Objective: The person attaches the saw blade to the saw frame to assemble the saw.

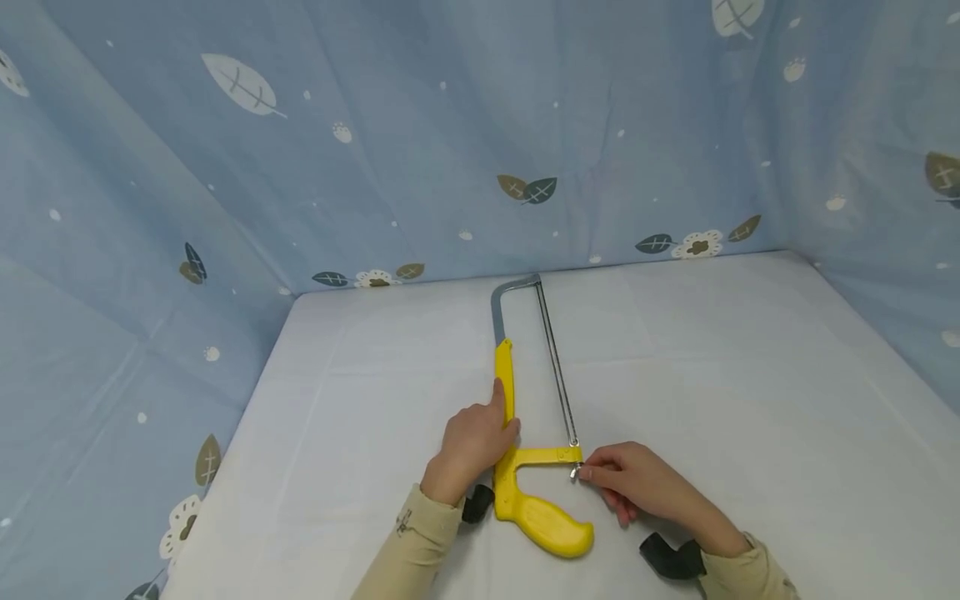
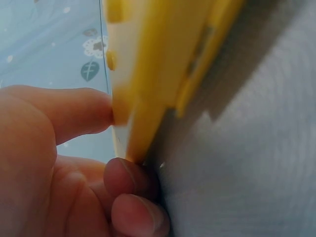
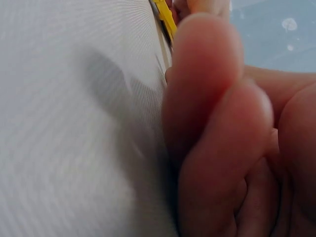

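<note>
Printed blue cloth (image 1: pixel 420 150) hangs behind the white tabletop (image 1: pixel 375 358). The saw (image 1: pixel 540 456) lies there, handle toward the person, blade on the right. The left hand (image 1: pixel 472 437) holds the yellow frame, its grip closed between thumb and fingers. The right hand (image 1: pixel 641 482) has its grip nearly together, fingertips pinching the wing nut (image 1: pixel 575 472).

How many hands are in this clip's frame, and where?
2: the left hand grips the yellow frame of the hacksaw; the right hand is at its wing nut. No others show.
</note>
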Tool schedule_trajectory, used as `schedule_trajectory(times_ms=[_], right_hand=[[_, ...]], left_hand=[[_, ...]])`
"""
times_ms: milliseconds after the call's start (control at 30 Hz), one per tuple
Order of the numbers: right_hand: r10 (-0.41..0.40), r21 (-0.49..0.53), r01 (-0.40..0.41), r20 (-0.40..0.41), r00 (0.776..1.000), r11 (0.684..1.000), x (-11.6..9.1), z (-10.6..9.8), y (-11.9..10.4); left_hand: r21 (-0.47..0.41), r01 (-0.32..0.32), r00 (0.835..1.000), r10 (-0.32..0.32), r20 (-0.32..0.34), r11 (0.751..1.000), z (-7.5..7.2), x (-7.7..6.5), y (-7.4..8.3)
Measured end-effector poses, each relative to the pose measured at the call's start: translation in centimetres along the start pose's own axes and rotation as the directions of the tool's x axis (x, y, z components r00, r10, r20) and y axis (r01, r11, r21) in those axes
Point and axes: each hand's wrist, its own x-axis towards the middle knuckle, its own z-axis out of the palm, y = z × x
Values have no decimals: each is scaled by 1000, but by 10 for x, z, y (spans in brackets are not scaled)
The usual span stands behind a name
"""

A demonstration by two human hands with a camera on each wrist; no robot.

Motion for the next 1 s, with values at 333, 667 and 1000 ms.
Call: schedule_trajectory(times_ms=[333,667,1000], right_hand=[[-9,61,11,-27,1000,998,2,2,0],[7,65,-5,-25,1000,998,1,1,-1],[26,57,-27,27,999,998,-1,-1,-2]], left_hand=[[1,3,1000,-3,-1,1000,-1,-1,-3],[-5,-2,1000,2,-1,1000,0,0,-2],[7,-10,1000,11,-9,1000,2,1,-1]])
